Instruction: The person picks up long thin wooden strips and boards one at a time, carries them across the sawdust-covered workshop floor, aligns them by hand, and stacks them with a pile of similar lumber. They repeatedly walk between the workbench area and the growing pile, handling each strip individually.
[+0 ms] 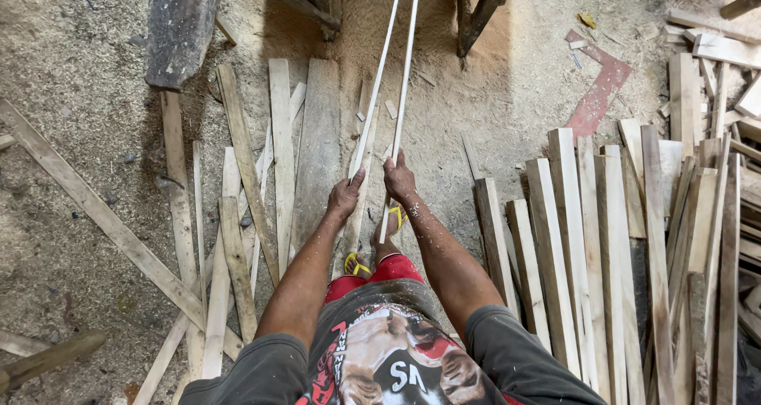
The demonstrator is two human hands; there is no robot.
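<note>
My left hand (346,195) grips a long thin pale wooden strip (379,72) that runs up and away toward a workbench at the top. Beside it, my right hand (399,179) holds a second thin strip (406,72), almost parallel to the first. Both strips' near ends sit at or just below my hands, over my feet in yellow sandals (356,265). My arms are dusted with sawdust.
Loose planks (281,151) lie flat on the sawdust floor to the left. A stack of pale boards (602,262) leans at the right. A dark workbench leg (474,21) stands at the top, with a reddish board (600,92) and a dark slab (181,24) nearby.
</note>
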